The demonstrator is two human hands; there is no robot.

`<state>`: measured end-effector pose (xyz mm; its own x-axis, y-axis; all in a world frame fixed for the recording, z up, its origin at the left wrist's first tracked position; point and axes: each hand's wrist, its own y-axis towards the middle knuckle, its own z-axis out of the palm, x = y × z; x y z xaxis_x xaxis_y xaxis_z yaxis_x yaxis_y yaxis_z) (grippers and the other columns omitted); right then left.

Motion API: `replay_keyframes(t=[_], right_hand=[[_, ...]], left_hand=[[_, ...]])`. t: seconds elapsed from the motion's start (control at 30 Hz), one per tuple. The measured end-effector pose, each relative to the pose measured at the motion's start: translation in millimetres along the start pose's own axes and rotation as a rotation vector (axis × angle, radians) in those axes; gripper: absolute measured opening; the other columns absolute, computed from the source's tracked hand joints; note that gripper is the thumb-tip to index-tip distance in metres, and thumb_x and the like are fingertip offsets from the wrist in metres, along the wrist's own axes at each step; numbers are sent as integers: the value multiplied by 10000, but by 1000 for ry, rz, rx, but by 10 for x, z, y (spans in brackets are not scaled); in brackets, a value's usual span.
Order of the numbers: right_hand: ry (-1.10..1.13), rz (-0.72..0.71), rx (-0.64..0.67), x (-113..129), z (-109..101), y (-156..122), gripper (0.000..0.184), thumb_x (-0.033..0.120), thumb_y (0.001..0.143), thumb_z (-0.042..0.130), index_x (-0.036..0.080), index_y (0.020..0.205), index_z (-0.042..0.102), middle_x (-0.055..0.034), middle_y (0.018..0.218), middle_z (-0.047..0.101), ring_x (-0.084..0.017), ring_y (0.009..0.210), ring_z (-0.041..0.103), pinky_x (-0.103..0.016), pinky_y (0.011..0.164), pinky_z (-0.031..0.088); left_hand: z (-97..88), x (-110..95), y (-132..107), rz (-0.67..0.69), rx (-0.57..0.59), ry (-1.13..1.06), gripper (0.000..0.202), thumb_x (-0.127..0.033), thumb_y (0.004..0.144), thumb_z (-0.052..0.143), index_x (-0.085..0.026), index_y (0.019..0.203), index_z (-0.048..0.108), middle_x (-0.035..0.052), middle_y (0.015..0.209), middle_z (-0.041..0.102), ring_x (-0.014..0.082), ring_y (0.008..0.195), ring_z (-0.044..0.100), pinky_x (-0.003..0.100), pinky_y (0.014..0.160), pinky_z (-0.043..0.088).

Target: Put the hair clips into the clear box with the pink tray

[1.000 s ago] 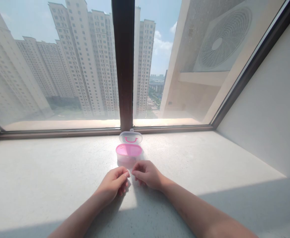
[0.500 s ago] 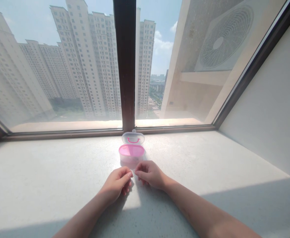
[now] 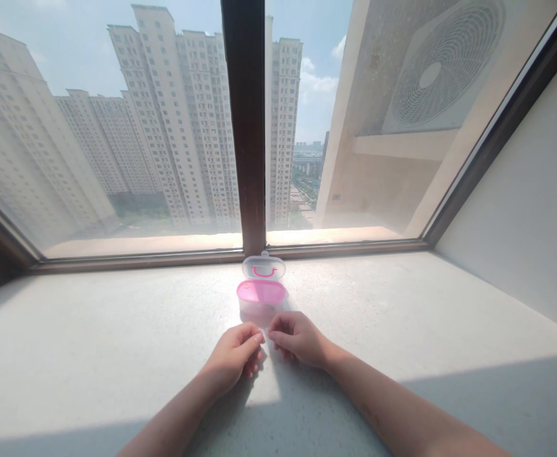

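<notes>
Just in front of a small oval plastic box [image 3: 261, 303], my left hand [image 3: 235, 352] and my right hand [image 3: 300, 339] face each other with fingertips almost meeting. Each pinches thumb against fingers. Something tiny and clear seems to lie between the fingertips, too small to name. The box has clear sides and a pink inner tray [image 3: 261, 292]. Its clear lid [image 3: 264, 268], with a pink curved handle, stands raised at the back. My hands partly cover the box's lower front edge.
The box rests on a pale speckled windowsill [image 3: 117, 336], lit by sun with shadow along the front. Behind it rises a dark window frame [image 3: 254, 127]. A white wall [image 3: 521, 222] bounds the right side. Tall buildings and an air-conditioner unit [image 3: 443, 70] show through the glass.
The whole view has shifted slightly, so the box and hands appear a little farther right. Both hands keep their pinch in the same place before the box.
</notes>
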<state>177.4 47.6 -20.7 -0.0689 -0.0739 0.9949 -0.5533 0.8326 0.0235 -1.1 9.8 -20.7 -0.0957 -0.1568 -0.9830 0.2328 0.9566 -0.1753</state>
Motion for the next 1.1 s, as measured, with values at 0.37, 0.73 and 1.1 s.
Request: replay_keyframes(t=[0.37, 0.73, 1.1], right_hand=[[7, 8, -1, -19, -2, 4, 161, 297, 797, 591, 142, 761, 565, 34, 549, 558, -78, 413, 506, -166, 363, 339], [3, 3, 7, -14, -11, 5, 136, 279, 797, 589, 147, 768, 572, 31, 559, 568, -81, 416, 510, -170, 369, 349], [16, -12, 17, 17, -16, 12, 108, 249, 787, 596, 146, 762, 575, 25, 585, 573, -79, 434, 522, -171, 392, 368]], left_hand=[[-1, 2, 1, -17, -2, 3, 282, -419, 826, 525, -162, 718, 477, -3, 556, 560, 87, 411, 491, 194, 389, 376], [0, -44, -19, -23, 2, -1, 313, -447, 808, 550, -159, 699, 494, -1, 576, 553, 88, 433, 496, 190, 391, 373], [-23, -75, -14, -43, 33, 33, 329, -464, 810, 552, -158, 704, 493, -9, 585, 550, 95, 465, 504, 194, 413, 377]])
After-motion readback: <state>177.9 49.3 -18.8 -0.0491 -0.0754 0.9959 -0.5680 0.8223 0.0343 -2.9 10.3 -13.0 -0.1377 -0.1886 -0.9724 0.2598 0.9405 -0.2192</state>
